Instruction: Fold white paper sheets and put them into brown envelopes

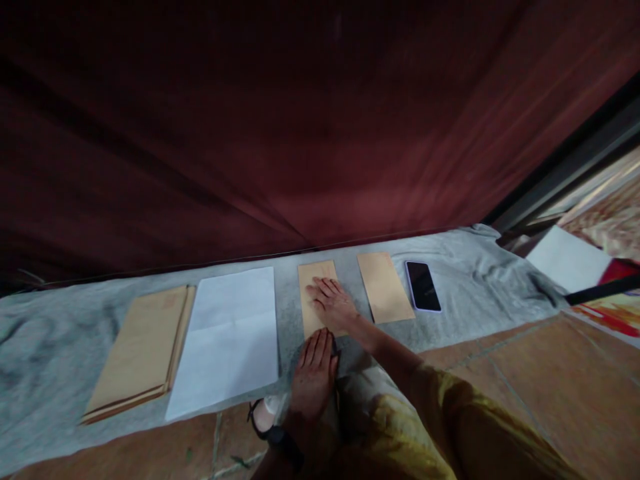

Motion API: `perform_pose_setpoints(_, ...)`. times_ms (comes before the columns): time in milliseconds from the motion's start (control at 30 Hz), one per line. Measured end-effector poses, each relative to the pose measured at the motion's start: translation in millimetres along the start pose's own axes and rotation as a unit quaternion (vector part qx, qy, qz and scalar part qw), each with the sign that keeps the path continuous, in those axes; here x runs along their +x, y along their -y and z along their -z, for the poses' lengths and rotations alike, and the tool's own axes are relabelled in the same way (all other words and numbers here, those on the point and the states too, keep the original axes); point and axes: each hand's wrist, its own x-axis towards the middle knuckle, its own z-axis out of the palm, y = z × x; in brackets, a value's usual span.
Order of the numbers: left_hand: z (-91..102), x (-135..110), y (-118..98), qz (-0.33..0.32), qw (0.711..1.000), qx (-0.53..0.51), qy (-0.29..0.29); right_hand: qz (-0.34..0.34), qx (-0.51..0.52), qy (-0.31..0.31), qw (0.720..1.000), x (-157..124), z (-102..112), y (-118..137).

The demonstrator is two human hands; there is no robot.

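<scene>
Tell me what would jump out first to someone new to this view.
The dark red cloth dominates, filling most of the upper half. Below it, near the middle, the right hand lies flat on a brown paper piece, with the left hand at its near end. The bright white sheet stands out to their left.

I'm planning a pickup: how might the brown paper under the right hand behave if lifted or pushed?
The brown paper would probably flex if lifted by an edge, since it looks thin. It is likely light, lying flat. Pushed, it may drag on the grey cloth, which looks soft.
</scene>
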Motion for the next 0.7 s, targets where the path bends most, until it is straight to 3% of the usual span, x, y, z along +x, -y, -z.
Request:
perform_pose_setpoints(167,1.5,-1,-1,-0.009,1.000,0.002,0.012,-0.045,0.018,-0.018,0.999,32,2,-20)
perform_pose_setpoints(300,2.0,1,-3,0.000,1.000,0.023,0.006,-0.059,0.030,-0.031,0.997,30,13,-10)
perform_pose_setpoints(400,4.3,3,-2,-0.001,0.999,0.032,0.007,-0.048,0.051,-0.041,0.997,-11,23,16)
perform_pose_setpoints(567,14.8,11,-1,0.011,0.999,0.003,0.036,0.023,0.040,0.003,0.999,-102,25,45)
perform_pose_setpoints(700,14.7,11,6,0.022,0.998,-0.052,0.011,0.031,-0.021,0.009,0.999,-124,18,48)
